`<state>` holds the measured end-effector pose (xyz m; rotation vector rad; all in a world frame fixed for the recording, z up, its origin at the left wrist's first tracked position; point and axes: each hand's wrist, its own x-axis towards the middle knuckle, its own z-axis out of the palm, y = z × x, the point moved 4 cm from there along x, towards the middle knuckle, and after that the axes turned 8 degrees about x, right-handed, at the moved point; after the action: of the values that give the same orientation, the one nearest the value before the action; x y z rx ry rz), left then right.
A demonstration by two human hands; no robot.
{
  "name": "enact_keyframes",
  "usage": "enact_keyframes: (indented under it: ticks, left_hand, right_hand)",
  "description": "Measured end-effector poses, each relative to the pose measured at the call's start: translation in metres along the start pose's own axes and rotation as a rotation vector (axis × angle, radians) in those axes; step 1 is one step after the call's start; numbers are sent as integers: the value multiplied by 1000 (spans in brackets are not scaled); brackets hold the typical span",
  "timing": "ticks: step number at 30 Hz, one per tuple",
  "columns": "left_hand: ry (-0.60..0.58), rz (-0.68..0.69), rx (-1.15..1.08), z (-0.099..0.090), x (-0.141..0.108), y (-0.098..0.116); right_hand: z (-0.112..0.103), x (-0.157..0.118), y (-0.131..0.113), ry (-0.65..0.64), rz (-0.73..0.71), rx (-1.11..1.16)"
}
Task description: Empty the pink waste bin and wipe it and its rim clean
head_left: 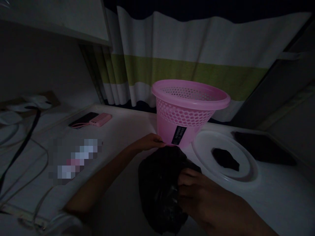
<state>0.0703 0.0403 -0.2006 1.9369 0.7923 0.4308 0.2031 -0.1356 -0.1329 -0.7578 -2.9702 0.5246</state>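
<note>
A black plastic garbage bag (pixel 159 190) is bunched up in front of me, close to the base of a pink garbage bin (pixel 169 127). My left hand (pixel 151 141) pinches the bag's far edge beside the foot of the bin. Fingers curled, my right hand (pixel 194 190) grips the bag's right side. The bin stands upright, with a holed band below its wide rim and a black label on its front.
Right of the bin lies a round white dish-like piece (pixel 201 157) holding a folded black item (pixel 225 159). Behind it is a flat dark object (pixel 265 149). At left are a pink power bank (pixel 101 119), a blurred-out device (pixel 76 162) and plugs with cables (pixel 36 101). A striped curtain (pixel 137 65) hangs behind.
</note>
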Motion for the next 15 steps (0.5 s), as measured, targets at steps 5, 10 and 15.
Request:
enact_keyframes:
  ticks: [5,10,15]
  left_hand:
    - [10,-14,-36,-4,1,-6]
    - [32,27,33,-3,1,-3]
    - [-77,101,60,-9,-7,13]
  right_hand:
    - [5,3,-4,-21,-18,-23]
    - [5,5,-7,1,-40,-31]
    - [-11,-6,-15,243,-42,-85]
